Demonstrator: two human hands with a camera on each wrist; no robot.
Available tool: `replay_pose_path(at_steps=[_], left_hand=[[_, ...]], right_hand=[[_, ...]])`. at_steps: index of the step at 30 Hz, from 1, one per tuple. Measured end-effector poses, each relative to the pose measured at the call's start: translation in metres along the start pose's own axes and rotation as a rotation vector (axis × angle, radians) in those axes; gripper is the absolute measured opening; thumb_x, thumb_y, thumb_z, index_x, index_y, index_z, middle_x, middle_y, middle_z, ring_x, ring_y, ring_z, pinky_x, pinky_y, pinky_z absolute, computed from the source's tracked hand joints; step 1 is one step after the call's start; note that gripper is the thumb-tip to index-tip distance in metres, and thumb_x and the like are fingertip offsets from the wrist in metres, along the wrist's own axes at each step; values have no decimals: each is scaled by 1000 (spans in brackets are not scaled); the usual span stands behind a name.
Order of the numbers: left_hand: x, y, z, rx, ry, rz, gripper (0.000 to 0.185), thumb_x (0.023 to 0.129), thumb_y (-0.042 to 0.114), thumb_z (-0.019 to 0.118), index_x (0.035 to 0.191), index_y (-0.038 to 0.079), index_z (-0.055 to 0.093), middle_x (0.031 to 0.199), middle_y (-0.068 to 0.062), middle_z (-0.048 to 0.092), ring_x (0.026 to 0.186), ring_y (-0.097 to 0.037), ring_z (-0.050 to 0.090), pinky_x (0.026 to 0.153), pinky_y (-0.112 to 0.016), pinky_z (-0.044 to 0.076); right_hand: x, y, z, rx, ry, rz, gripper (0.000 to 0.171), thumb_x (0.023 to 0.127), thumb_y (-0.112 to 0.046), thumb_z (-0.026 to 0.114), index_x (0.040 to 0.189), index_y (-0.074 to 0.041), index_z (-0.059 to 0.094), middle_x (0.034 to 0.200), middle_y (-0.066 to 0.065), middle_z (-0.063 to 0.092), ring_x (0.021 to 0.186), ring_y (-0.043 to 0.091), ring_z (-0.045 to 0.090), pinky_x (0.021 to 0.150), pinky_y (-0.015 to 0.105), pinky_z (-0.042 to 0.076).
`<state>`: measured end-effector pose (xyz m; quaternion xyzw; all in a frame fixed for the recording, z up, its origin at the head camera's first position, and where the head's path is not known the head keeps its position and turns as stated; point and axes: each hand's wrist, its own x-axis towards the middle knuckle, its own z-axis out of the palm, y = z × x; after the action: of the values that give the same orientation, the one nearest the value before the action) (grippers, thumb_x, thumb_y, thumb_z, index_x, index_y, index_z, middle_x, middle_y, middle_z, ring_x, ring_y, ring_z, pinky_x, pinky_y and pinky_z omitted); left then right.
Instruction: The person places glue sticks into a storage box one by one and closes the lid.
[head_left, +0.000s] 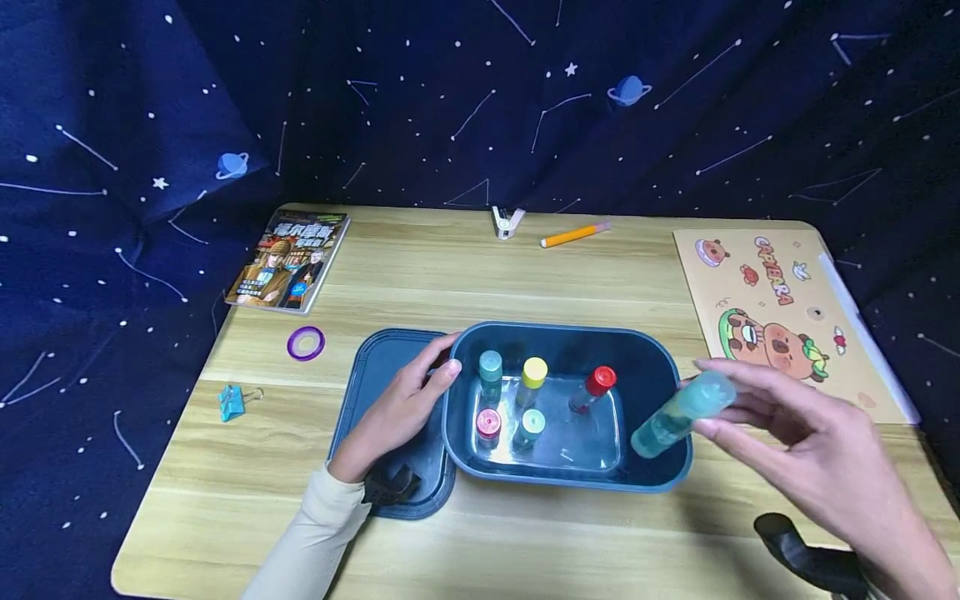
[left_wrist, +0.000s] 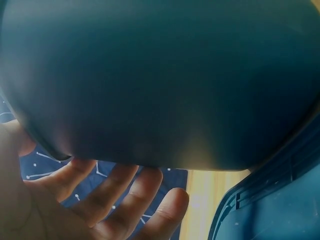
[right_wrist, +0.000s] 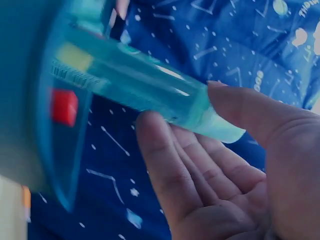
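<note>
— What do we have closest to us?

— Our right hand pinches a pale blue tube between thumb and fingertips, tilted, its lower end just over the near right rim of the blue tub. The right wrist view shows the tube as smooth translucent plastic with a printed label.

— And the other hand?

— Our left hand rests on the tub's left wall, fingers nearly straight and spread, thumb on the rim; it steadies rather than grips. Under its wrist lies the dark blue lid, flat on the counter.

— How far along do we judge ourselves?

— Five tubes already stand in the tub: a teal cap, a yellow cap, a red cap, a pink cap and a light green cap. The held one is not yet in, and the lid is off.

— Beyond our hands?

— Left of the left hand, a purple tape ring and a blue binder clip; farther, a glossy book. Past the tub, an orange pencil. Beyond the right hand, a cartoon-printed pad.
</note>
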<state>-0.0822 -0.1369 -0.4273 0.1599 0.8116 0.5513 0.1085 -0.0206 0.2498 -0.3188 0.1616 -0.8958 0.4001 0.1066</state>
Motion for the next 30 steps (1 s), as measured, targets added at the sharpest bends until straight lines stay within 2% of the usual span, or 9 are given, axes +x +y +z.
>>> replay_pose_path(at_steps=[3,7,10,17,22,30], left_hand=[[0,1,0,1,1,-1,47,112,28,44,157,14,41,159,-13,48,143,-33,49,119,-59,39],[0,1,-1,-6,1,0,47,112,28,44,158,15,41,159,-12,48,143,-32,49,119,-58,39],[0,1,-1,-7,0,-1,47,112,28,44,158,15,41,159,-13,48,142,-32,50,119,-58,40],[-1,2,0,-16,-9,5,47,113,27,43,157,14,40,157,-14,49,137,-33,52,115,-58,44],[0,2,0,-24,-13,8,47,113,26,43,158,12,39,158,-15,48,138,-34,51,116,-58,42],[0,0,-1,-26,-16,2,48,113,26,43,158,13,39,159,-15,46,140,-35,50,117,-59,41]], right_hand=[[-5,-5,18,39,-85,-9,61,73,11,87,127,-12,72,113,-12,75,84,-1,73,72,9,55],[-6,-9,40,32,-176,74,49,79,-1,87,121,-22,72,106,-8,76,87,-2,74,74,8,56],[-4,-10,53,14,-235,102,45,81,-6,87,118,-25,70,107,-4,76,90,2,75,76,13,59],[5,-13,71,-4,-322,172,42,82,-4,86,116,-19,69,113,4,76,98,25,78,79,37,64],[8,-14,77,-52,-358,228,38,83,-4,85,116,-16,69,115,8,76,98,29,78,79,40,63],[11,-12,86,-130,-398,192,41,84,-6,85,119,-12,67,120,15,77,103,37,77,84,49,62]])
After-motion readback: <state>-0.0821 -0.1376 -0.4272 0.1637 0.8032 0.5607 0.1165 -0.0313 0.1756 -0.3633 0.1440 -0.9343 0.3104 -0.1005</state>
